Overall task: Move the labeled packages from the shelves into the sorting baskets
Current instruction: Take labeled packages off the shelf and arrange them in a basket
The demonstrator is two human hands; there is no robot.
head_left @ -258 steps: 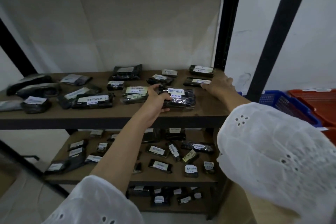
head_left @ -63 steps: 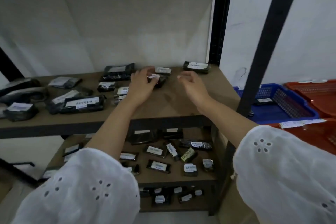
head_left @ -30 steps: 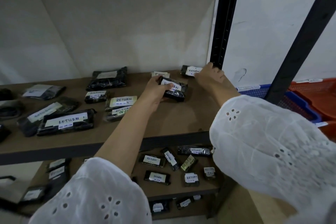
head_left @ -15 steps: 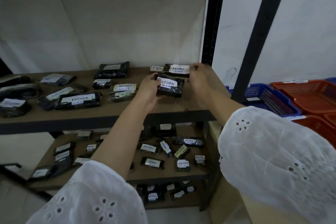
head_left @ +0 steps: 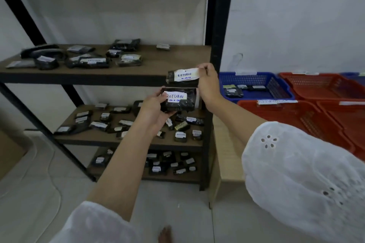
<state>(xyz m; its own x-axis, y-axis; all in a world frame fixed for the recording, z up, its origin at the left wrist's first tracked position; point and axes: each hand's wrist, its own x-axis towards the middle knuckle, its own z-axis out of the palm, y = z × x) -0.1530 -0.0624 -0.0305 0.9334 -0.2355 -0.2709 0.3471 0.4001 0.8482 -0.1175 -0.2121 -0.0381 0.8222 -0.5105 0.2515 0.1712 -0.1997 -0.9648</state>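
My left hand [head_left: 156, 110] grips a black package with a white RETURN label [head_left: 180, 100] in front of the shelf unit. Just above it, my right hand [head_left: 209, 85] holds a second black package labelled RETURN [head_left: 182, 78] by its right end. Both packages are off the shelf, in the air, near the black upright post [head_left: 219, 16]. The top shelf [head_left: 169, 63] still carries several labelled black packages at its left and one small one at the back. A blue basket [head_left: 276, 89] to the right holds a few packages.
Red baskets [head_left: 320, 87] stand beside and in front of the blue one on a low wooden stand [head_left: 227, 156]. Two lower shelves [head_left: 98, 138] hold several small labelled packages. A bare foot [head_left: 165, 234] shows on the tiled floor.
Both hands have lifted their packages off the top shelf and drawn them back toward me. The view has pulled back and turned right, showing more of the baskets.
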